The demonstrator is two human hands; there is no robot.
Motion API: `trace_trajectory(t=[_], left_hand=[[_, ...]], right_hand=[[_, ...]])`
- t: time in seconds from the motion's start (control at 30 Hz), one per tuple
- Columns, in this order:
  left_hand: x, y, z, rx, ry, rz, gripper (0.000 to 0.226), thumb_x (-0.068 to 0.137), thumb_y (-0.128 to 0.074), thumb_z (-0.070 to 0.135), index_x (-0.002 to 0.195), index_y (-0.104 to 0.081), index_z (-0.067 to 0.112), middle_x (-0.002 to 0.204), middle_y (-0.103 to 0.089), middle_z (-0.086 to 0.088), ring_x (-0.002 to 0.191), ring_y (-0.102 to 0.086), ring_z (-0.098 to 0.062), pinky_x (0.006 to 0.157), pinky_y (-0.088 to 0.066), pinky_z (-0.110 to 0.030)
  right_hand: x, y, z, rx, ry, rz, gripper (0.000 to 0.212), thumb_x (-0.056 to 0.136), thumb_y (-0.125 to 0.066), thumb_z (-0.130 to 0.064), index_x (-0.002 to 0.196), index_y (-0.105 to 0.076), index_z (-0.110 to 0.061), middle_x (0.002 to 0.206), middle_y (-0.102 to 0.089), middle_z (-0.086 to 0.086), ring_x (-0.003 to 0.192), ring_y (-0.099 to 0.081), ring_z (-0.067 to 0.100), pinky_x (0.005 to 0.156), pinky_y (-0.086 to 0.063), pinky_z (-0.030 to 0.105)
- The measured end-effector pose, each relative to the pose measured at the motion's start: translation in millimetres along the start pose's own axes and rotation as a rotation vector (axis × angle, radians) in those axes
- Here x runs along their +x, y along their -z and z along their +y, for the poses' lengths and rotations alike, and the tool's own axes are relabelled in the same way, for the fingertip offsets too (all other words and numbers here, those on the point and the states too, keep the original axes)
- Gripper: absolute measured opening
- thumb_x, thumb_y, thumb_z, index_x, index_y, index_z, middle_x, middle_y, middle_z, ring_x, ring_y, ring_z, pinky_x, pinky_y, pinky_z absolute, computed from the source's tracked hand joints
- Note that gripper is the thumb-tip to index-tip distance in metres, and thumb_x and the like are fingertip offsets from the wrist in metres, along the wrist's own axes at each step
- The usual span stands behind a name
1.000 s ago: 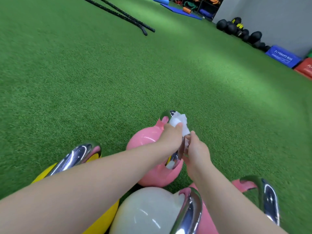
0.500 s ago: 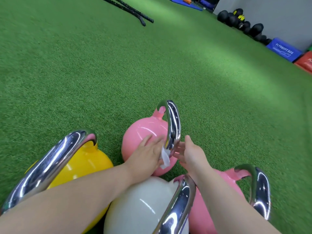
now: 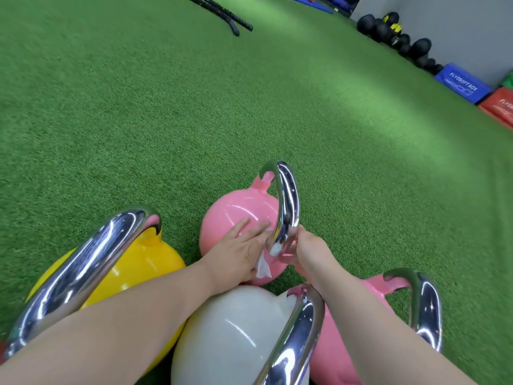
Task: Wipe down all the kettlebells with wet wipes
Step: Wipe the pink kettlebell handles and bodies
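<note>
Head view: four kettlebells sit clustered on the turf at lower centre; the far pink kettlebell is under work, yellow, white and a second pink nearer the bottom edge. The left hand lies flat, fingers straight, pressing a wipe to the pink shell; the right hand curls round the chrome handle. The bell is likely heavy, stiff and glossy-slick, so the handle is the safest hold; the wipe is limp. No containers show.
</note>
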State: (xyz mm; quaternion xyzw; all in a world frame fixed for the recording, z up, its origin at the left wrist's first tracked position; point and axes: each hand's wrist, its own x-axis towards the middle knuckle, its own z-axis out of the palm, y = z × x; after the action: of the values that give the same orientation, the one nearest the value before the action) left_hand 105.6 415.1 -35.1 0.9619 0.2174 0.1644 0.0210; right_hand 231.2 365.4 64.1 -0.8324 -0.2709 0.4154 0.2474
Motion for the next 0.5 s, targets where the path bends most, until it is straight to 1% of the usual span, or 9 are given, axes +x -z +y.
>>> trace_trajectory(t=[0.1, 0.2, 0.27, 0.33, 0.37, 0.4, 0.43, 0.47, 0.5], left_hand=[[1.1, -0.3, -2.9, 0.006, -0.030, 0.036, 0.091, 0.045, -0.081, 0.041, 0.123, -0.047, 0.007, 0.123, -0.062, -0.004, 0.126, -0.046, -0.023, 0.108, -0.019, -0.042], [1.9, 0.3, -0.6, -0.028, 0.013, 0.007, 0.091, 0.046, -0.081, 0.048, 0.120, -0.050, 0.007, 0.120, -0.063, -0.004, 0.121, -0.053, -0.022, 0.108, -0.019, -0.042], [6.1, 7.9, 7.3, -0.095, 0.091, 0.000, 0.091, 0.057, -0.078, 0.045, 0.131, -0.041, 0.007, 0.132, -0.055, -0.004, 0.130, -0.044, -0.018, 0.112, -0.006, -0.037], [12.3, 5.6, 14.4, -0.204, 0.198, 0.035, 0.080, 0.075, -0.066, 0.042, 0.140, -0.033, 0.010, 0.145, -0.040, -0.001, 0.139, -0.026, -0.013, 0.111, 0.012, -0.028], [14.8, 5.5, 18.6, -0.264, 0.236, 0.060, 0.073, 0.078, -0.062, 0.043, 0.138, -0.036, 0.012, 0.144, -0.040, 0.001, 0.138, -0.027, -0.012, 0.110, 0.014, -0.025], [17.4, 4.4, 21.8, -0.320, 0.284, 0.099, 0.067, 0.078, -0.061, 0.044, 0.134, -0.041, 0.014, 0.138, -0.045, 0.002, 0.134, -0.033, -0.012, 0.110, 0.013, -0.023], [20.1, 5.0, 24.8, -0.376, 0.330, 0.152, 0.062, 0.078, -0.060, 0.045, 0.129, -0.045, 0.015, 0.130, -0.051, 0.004, 0.127, -0.041, -0.012, 0.111, 0.010, -0.021], [22.2, 6.3, 26.9, -0.448, 0.373, 0.183, 0.057, 0.077, -0.061, 0.045, 0.125, -0.048, 0.015, 0.122, -0.056, 0.005, 0.121, -0.046, -0.011, 0.111, 0.006, -0.018], [24.2, 8.8, 28.0, -0.513, 0.412, 0.211, 0.054, 0.076, -0.063, 0.043, 0.120, -0.050, 0.015, 0.116, -0.058, 0.006, 0.116, -0.048, -0.010, 0.110, 0.002, -0.016]], right_hand=[[2.2, -3.3, -0.7, -0.051, 0.012, 0.034, 0.032, 0.101, -0.029, -0.013, 0.119, -0.051, 0.001, 0.115, -0.060, 0.024, 0.102, -0.063, 0.035, 0.062, -0.047, 0.027], [3.8, -5.5, 0.8, -0.010, 0.017, 0.073, 0.035, 0.101, -0.027, -0.019, 0.120, -0.050, 0.000, 0.117, -0.057, 0.024, 0.100, -0.062, 0.034, 0.072, -0.054, 0.035], [4.8, -7.0, 2.8, 0.057, -0.014, 0.085, 0.037, 0.101, -0.029, -0.025, 0.118, -0.048, 0.000, 0.111, -0.062, 0.022, 0.095, -0.064, 0.032, 0.070, -0.055, 0.035], [7.2, -7.3, 5.3, 0.082, -0.029, 0.092, 0.040, 0.099, -0.031, -0.030, 0.118, -0.048, 0.000, 0.107, -0.064, 0.021, 0.090, -0.066, 0.032, 0.076, -0.056, 0.043], [9.2, -7.4, 7.2, 0.072, -0.032, 0.104, 0.041, 0.098, -0.031, -0.031, 0.118, -0.047, 0.001, 0.108, -0.063, 0.021, 0.090, -0.066, 0.032, 0.077, -0.055, 0.045], [8.8, -7.2, 7.5, 0.053, -0.027, 0.117, 0.042, 0.098, -0.031, -0.031, 0.118, -0.047, 0.002, 0.110, -0.062, 0.020, 0.092, -0.065, 0.032, 0.072, -0.055, 0.043], [7.4, -6.7, 7.2, 0.025, -0.014, 0.125, 0.040, 0.099, -0.030, -0.030, 0.118, -0.048, 0.000, 0.112, -0.061, 0.019, 0.092, -0.063, 0.030, 0.061, -0.052, 0.035], [5.8, -6.3, 6.2, -0.002, -0.006, 0.136, 0.038, 0.100, -0.029, -0.030, 0.117, -0.049, -0.002, 0.112, -0.061, 0.019, 0.090, -0.063, 0.030, 0.050, -0.045, 0.028], [5.2, -5.4, 5.8, -0.019, -0.011, 0.152, 0.036, 0.100, -0.028, -0.029, 0.116, -0.049, -0.005, 0.110, -0.062, 0.019, 0.085, -0.062, 0.029, 0.046, -0.040, 0.026]])
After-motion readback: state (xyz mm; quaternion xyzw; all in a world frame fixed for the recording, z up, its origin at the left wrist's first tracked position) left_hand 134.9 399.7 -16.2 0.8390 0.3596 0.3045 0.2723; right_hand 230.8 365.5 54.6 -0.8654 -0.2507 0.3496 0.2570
